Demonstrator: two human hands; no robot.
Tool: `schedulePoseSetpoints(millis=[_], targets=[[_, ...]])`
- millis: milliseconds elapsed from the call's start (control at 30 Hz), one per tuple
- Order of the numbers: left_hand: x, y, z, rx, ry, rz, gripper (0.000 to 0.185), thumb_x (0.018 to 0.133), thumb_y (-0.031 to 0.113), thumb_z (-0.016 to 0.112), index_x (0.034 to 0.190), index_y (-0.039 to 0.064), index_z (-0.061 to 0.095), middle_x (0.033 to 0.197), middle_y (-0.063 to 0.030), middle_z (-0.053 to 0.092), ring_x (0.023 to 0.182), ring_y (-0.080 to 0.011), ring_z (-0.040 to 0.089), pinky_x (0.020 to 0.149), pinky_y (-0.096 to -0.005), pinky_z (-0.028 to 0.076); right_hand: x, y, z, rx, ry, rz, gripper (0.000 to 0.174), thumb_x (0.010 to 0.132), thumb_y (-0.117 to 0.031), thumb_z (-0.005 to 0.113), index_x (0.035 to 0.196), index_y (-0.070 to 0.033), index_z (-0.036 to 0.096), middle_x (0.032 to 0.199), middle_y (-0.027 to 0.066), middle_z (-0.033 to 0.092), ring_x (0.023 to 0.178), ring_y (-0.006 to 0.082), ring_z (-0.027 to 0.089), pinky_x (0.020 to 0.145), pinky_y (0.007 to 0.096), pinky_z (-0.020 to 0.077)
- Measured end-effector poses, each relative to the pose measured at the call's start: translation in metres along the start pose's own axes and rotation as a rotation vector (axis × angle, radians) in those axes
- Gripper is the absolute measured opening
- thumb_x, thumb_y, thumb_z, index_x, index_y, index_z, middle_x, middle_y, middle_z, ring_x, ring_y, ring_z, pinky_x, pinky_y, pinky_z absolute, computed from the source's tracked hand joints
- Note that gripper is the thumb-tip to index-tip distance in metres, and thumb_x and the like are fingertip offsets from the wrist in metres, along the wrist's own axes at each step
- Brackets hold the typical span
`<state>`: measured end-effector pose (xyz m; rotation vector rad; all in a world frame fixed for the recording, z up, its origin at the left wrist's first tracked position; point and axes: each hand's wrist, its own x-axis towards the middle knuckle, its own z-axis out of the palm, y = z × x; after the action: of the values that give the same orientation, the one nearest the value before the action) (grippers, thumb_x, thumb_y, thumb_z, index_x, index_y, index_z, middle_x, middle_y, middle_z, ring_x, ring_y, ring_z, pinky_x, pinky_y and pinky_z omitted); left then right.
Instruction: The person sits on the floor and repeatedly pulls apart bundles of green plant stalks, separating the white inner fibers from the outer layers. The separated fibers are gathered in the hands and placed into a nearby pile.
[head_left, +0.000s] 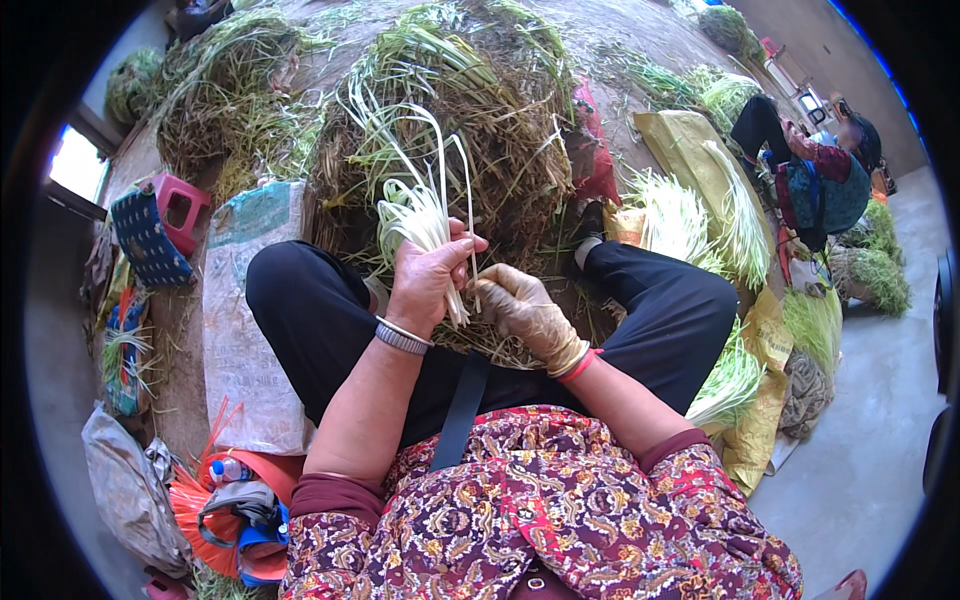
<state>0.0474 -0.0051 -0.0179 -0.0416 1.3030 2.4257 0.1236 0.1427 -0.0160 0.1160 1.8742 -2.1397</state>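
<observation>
My bare left hand (426, 274) grips a bunch of pale, long-leaved stalks (414, 214), perhaps blanched garlic chives. Their cut-looking lower ends poke out below the fist, and a few longer leaves arch up and away. In a dirty, pale glove, my right hand (525, 309) pinches a single stalk (471, 225) near its lower end, just right of the bunch. Directly beyond both hands rises a large heap of green and brown stalks (450, 135) with dried matter on it.
More pale stalks (675, 217) lie on yellow sacking (690, 154) at right. A white woven sack (251, 322) lies left of my knee, near a pink stool (180, 210). Orange strips (196, 517) and a bottle (229, 470) sit lower left. Another person (821, 180) sits at far right.
</observation>
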Motion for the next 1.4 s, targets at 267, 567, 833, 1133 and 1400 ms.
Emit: schedulePoseSetpoints(millis=[267,567,833,1133,1400], targets=[[-0.001,-0.008,0.002,0.012,0.029,0.001,0.026,0.084,-0.006,0.062,0.105,0.005,0.052,0.087,-0.0152,0.068,0.051,-0.0075,0.051,0.045,-0.0180,0.041,-0.005,0.026,-0.008,-0.024,-0.005,0.002,0.024,0.100,-0.027,0.053,0.088,-0.007,0.061,0.061,-0.0037,0.051,0.049,0.0041,0.043,0.045,0.0202,0.0341],[0.002,-0.001,0.004,-0.092,0.062,0.059,0.023,0.084,-0.005,0.064,0.102,0.004,0.052,0.083,-0.0140,0.068,0.050,-0.0081,0.052,0.044,-0.0190,0.040,-0.008,0.033,-0.013,0.026,0.085,0.179,0.027,0.098,-0.031,0.055,0.085,-0.008,0.061,0.060,-0.0015,0.055,0.043,0.0042,0.045,0.040,0.0174,0.0341],[0.000,-0.002,0.003,-0.098,0.056,0.061,0.023,0.083,-0.005,0.064,0.102,0.003,0.052,0.083,-0.0141,0.068,0.051,-0.0080,0.052,0.044,-0.0189,0.041,-0.007,0.002,0.008,0.042,0.091,-0.027,0.016,0.095,-0.021,0.061,0.095,-0.004,0.062,0.068,-0.0037,0.055,0.054,0.0023,0.046,0.046,0.0186,0.0364],[0.000,-0.002,0.004,-0.153,0.038,0.015,0.022,0.085,-0.005,0.062,0.102,0.004,0.052,0.084,-0.0138,0.067,0.050,-0.0084,0.052,0.043,-0.0190,0.042,-0.007,0.024,-0.004,0.132,0.121,0.041,0.020,0.098,-0.027,0.057,0.091,-0.009,0.059,0.063,-0.0045,0.053,0.045,0.0024,0.040,0.042,0.0170,0.0310],[0.001,-0.001,0.003,-0.138,0.045,0.016,0.020,0.087,-0.003,0.060,0.102,0.005,0.051,0.084,-0.0135,0.067,0.053,-0.0093,0.054,0.044,-0.0194,0.042,-0.006,0.018,-0.010,0.130,0.102,0.036,0.021,0.096,-0.028,0.059,0.095,-0.007,0.062,0.065,-0.0036,0.054,0.050,0.0023,0.044,0.044,0.0168,0.0352]])
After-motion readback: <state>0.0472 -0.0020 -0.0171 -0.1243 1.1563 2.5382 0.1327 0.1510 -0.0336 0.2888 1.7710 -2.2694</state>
